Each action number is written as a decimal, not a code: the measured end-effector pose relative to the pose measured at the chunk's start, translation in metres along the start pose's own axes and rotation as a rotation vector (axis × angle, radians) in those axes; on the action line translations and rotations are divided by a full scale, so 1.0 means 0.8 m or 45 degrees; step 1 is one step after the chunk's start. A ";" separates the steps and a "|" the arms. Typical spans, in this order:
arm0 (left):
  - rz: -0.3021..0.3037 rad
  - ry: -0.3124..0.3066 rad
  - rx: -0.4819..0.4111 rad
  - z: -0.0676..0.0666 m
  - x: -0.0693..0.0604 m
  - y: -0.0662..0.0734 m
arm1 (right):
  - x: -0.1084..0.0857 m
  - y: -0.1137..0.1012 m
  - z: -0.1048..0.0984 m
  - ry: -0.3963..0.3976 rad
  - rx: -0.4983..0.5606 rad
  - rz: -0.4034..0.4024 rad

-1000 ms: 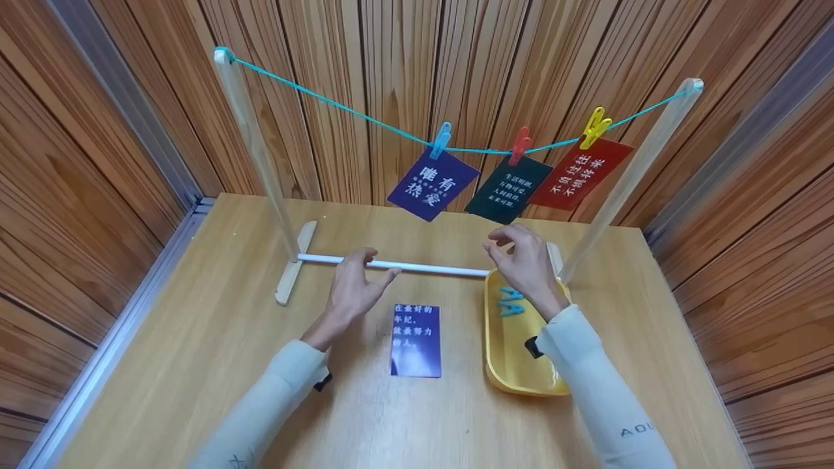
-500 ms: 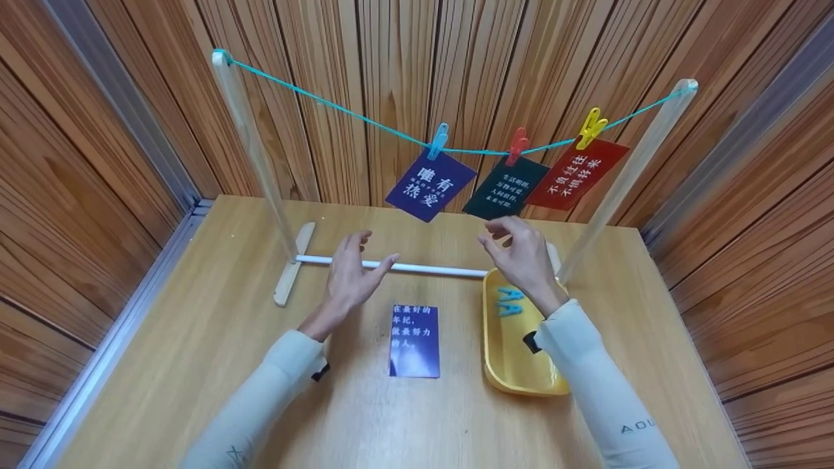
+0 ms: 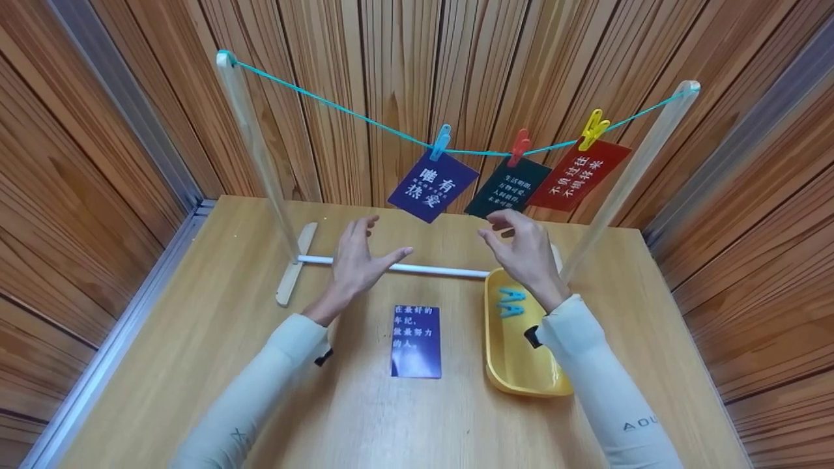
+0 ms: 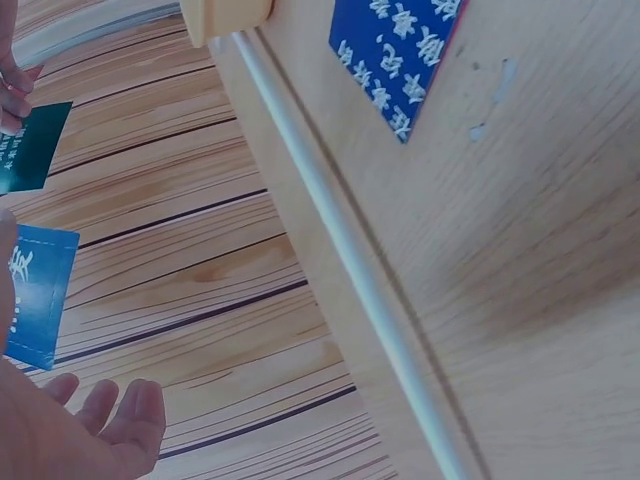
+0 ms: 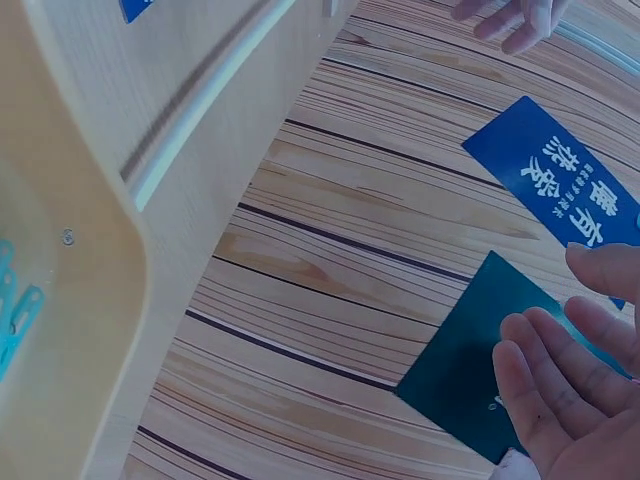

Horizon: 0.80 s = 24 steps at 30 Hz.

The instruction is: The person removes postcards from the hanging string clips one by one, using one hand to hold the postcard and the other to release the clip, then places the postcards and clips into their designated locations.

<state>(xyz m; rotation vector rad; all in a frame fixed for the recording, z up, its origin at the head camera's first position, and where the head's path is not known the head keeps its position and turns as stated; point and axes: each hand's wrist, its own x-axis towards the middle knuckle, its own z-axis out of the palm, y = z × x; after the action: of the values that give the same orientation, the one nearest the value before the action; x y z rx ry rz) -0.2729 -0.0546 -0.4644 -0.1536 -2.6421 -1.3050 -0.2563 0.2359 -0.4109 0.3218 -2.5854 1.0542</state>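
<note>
My left hand (image 3: 357, 264) is raised over the white rod, thumb spread from the fingers, holding nothing. To the right, my right hand (image 3: 526, 254) hovers above the yellow tray's far end, just below a dark green card (image 3: 508, 185); its loosely bent fingers hold nothing. That card hangs from a teal string by a red clothespin (image 3: 519, 147). Left of it a blue card (image 3: 432, 185) hangs from a light blue clothespin (image 3: 441, 142). A red card (image 3: 576, 176) hangs at the right from a yellow clothespin (image 3: 594, 130). Another blue card (image 3: 416, 355) lies on the table.
The yellow tray (image 3: 490, 339) holds blue clothespins (image 3: 511, 308) and stands at the right. Two wooden posts, the left post (image 3: 251, 143) and right post (image 3: 635, 169), carry the string (image 3: 332, 102). A white rod (image 3: 443, 270) joins their feet low across the table (image 3: 163, 365).
Both hands have risen a little towards the string, and the left thumb has spread wider from its fingers. The cards, clothespins and tray have stayed where they were.
</note>
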 end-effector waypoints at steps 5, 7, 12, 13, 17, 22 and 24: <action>0.011 0.008 -0.028 -0.005 0.007 0.008 | 0.006 -0.009 -0.002 0.009 -0.006 -0.055; 0.020 0.001 -0.032 -0.007 0.011 0.012 | 0.007 -0.014 -0.004 0.023 -0.026 -0.081; 0.065 -0.023 -0.045 -0.012 0.020 0.024 | 0.010 -0.024 -0.007 0.079 -0.026 -0.132; 0.075 -0.024 -0.053 -0.012 0.021 0.026 | 0.011 -0.027 -0.008 0.094 -0.017 -0.144; 0.139 -0.030 -0.084 -0.013 0.027 0.033 | 0.018 -0.036 -0.010 0.157 0.005 -0.228; 0.187 -0.045 -0.086 -0.011 0.029 0.036 | 0.025 -0.045 -0.012 0.212 0.007 -0.315; 0.187 -0.045 -0.077 -0.010 0.030 0.036 | 0.027 -0.048 -0.012 0.217 0.015 -0.324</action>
<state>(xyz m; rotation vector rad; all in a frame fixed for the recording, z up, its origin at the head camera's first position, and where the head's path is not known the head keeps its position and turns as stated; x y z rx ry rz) -0.2901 -0.0433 -0.4323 -0.3749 -2.5656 -1.3455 -0.2617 0.2137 -0.3720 0.5245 -2.3155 0.9612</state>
